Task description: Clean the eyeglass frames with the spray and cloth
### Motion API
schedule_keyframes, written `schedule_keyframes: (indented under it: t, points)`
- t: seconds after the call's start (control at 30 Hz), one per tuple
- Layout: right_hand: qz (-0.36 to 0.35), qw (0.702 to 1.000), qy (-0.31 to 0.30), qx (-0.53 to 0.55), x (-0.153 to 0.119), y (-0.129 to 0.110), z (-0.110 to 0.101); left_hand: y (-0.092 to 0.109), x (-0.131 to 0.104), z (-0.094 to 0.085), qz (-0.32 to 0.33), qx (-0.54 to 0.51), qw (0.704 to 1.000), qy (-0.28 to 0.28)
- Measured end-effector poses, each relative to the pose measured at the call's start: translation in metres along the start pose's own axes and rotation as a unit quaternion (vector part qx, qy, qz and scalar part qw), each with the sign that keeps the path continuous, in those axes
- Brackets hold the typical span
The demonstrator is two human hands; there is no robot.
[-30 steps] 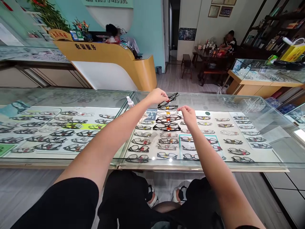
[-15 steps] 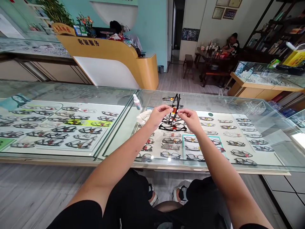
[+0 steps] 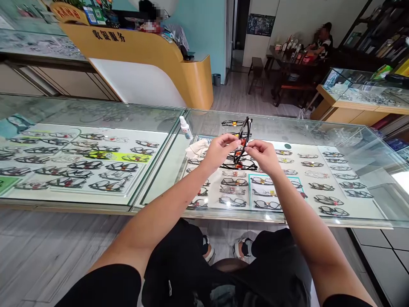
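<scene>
Black held eyeglasses [image 3: 246, 130] with a red-orange tag [image 3: 243, 141], white spray bottle [image 3: 185, 128], off-white cloth [image 3: 195, 150], vivid yellow-green strip [image 3: 116, 157], the person's plain black sleeve [image 3: 102, 285], golden-tan desk [image 3: 198, 83] with black characters [image 3: 109, 36] and white panel [image 3: 134, 81], blue-green wall [image 3: 204, 30], grey wood-grain floor [image 3: 47, 251]

Black lettering "收银服务" [image 3: 109, 36] on yellow-brown counter front [image 3: 172, 64]

Single view, head-worn camera. Looks from above the wearer's lap, forward and steeply down; wide field. Left hand [image 3: 222, 149] and right hand [image 3: 262, 155] near mid-frame, at close range. Glass surface [image 3: 168, 170] crosses the full width just beyond the knees [image 3: 179, 247]. Wearer's shoes [image 3: 211, 255] low in frame; cashier desk [image 3: 200, 85] and doorway [image 3: 242, 25] farther off, toward the top.
</scene>
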State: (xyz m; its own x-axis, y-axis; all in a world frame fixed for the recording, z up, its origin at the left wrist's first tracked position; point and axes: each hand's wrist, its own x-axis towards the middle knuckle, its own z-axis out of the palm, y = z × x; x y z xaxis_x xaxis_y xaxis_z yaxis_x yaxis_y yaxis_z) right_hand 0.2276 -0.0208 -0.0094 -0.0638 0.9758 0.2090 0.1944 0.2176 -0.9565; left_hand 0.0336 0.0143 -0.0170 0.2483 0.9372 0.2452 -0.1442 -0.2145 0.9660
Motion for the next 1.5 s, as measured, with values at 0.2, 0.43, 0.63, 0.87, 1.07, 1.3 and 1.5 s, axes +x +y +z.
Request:
schedule_keyframes:
  t: [0.2, 0.43, 0.63, 0.87, 1.07, 1.3, 1.5]
  points:
    - [-0.008, 0.999, 0.037, -0.021, 0.001, 0.000, -0.003, 0.001, -0.001, 0.001, -0.003, 0.017, 1.000, 0.007]
    - [0.008, 0.997, 0.060, -0.044, 0.001, 0.003, -0.001, -0.003, 0.001, -0.002, 0.011, 0.044, 0.999, 0.017]
    - [-0.011, 0.987, 0.112, -0.114, 0.003, 0.009, -0.005, -0.004, 0.002, -0.004, 0.024, 0.072, 0.997, 0.023]
    - [-0.035, 0.944, 0.181, -0.275, 0.000, 0.006, -0.009, 0.004, 0.000, -0.005, 0.023, 0.117, 0.993, 0.024]
    - [-0.021, 0.943, 0.225, -0.243, 0.001, 0.009, -0.012, 0.001, 0.003, -0.010, 0.011, 0.134, 0.991, 0.000]
    - [-0.066, 0.931, 0.310, -0.181, 0.005, 0.004, -0.023, 0.002, 0.003, -0.011, -0.029, 0.115, 0.992, -0.053]
    - [-0.097, 0.936, 0.296, -0.166, 0.001, 0.001, -0.020, 0.001, 0.003, -0.007, -0.051, 0.031, 0.998, -0.018]
